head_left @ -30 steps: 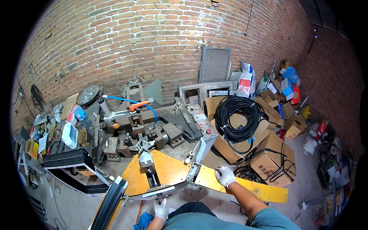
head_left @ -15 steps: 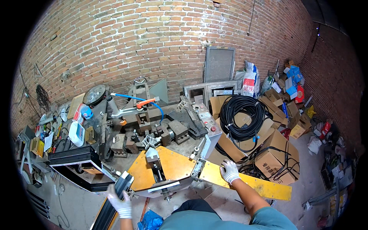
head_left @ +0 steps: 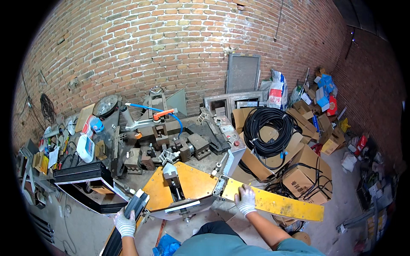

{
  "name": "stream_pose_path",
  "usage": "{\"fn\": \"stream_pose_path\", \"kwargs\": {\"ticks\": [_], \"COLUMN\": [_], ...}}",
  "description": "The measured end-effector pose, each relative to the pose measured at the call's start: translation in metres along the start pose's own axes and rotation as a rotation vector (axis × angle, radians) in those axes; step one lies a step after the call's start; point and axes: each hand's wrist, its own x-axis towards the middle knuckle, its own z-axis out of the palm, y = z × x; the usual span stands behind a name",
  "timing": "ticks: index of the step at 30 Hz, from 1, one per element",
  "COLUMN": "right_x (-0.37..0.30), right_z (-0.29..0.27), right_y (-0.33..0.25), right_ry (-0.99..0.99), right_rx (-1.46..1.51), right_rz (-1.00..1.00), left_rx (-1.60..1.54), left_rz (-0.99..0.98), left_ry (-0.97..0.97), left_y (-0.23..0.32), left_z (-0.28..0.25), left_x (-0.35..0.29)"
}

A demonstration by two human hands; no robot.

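Observation:
My left hand [head_left: 124, 224], in a striped white glove, closes on the side of a bundle of long black profiles [head_left: 136, 205] that lies slanting at the yellow table's left end. My right hand [head_left: 245, 201], gloved too, rests with fingers laid on the long yellow arm plate [head_left: 286, 207] near its hinge; it holds nothing. Between the hands is the yellow machine table [head_left: 192, 181], with a pointed metal block [head_left: 170, 170] on a slide at its middle. Behind it stand steel clamp blocks [head_left: 198, 145] and an orange-handled lever [head_left: 164, 114].
A black frame [head_left: 81, 170] leans left of the profiles, near a white jug [head_left: 85, 148]. Coiled black cable [head_left: 271, 132] lies in an open carton beyond my right hand. Another carton [head_left: 305, 179] stands behind the yellow arm. A blue bag [head_left: 168, 245] is on the floor.
My left hand has moved left and slightly up, from open beside the profiles to gripping them. My right hand has slid left along the yellow arm toward the hinge.

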Motion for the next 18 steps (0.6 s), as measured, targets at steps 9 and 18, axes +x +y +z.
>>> {"fn": "stream_pose_path", "kwargs": {"ticks": [9,18], "right_x": [-0.092,-0.130], "right_z": [0.072,0.224], "right_y": [-0.100,-0.149], "right_ry": [-0.397,-0.977], "right_rx": [0.370,1.465], "right_rz": [-0.307,0.777], "left_rx": [0.006,-0.033], "left_rz": [0.014,0.086], "left_ry": [0.049,0.132], "left_y": [0.001,0.003], "left_z": [0.003,0.012], "left_x": [-0.002,0.001]}}
